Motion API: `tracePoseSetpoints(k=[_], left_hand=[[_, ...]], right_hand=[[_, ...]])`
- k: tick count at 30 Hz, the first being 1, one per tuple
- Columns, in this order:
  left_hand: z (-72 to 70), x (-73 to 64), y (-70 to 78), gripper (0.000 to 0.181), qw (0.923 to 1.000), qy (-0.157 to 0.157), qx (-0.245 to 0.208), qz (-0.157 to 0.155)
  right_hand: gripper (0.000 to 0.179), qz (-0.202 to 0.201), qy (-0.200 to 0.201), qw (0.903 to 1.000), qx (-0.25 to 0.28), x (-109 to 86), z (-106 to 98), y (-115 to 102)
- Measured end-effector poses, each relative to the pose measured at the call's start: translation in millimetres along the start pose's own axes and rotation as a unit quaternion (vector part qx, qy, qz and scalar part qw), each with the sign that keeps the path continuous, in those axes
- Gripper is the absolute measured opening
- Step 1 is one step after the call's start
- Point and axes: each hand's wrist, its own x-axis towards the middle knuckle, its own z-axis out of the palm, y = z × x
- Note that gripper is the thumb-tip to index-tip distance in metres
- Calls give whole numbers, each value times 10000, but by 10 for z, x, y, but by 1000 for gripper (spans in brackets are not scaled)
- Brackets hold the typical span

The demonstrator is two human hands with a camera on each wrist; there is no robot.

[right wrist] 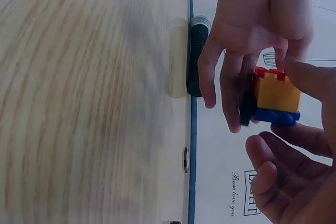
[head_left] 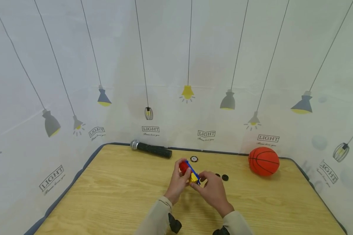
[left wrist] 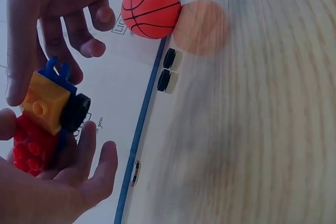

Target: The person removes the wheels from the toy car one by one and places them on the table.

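Held above the table between both hands is a toy block car (head_left: 194, 176) with a blue base, a red block (left wrist: 34, 150) and a yellow block (right wrist: 275, 92). One black wheel (left wrist: 76, 113) shows at the car's side, by the yellow end. My left hand (head_left: 177, 182) grips the red part between thumb and fingers. At the yellow end, my right hand (head_left: 213, 191) pinches the car with thumb and index finger; its other fingers are loosely bent. Two loose black wheels (head_left: 225, 177) lie on the table just beyond the right hand.
A black microphone (head_left: 153, 149) lies along the table's back edge, left of centre. Beyond the hands is a black-and-white round chip (head_left: 194, 159). An orange-red basketball (head_left: 263, 161) sits at the back right of the wooden table (head_left: 106, 189). Lamp-printed white sheeting (head_left: 170, 65) encloses the table.
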Motion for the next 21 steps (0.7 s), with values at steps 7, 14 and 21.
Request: tracePoseSetpoints(k=[7, 14, 21], left_hand=[[16, -38, -13, 49, 9996, -114, 107, -230], [-4, -111, 24, 48, 9955, -388, 645, -569], [62, -162, 72, 49, 9325, -350, 3540, 622]], right_hand=[[31, 38, 427, 9991, -6, -19, 20, -32], [30, 137, 776, 9968, 160, -1, -18, -19], [30, 217, 793, 9965, 112, 12, -26, 0]])
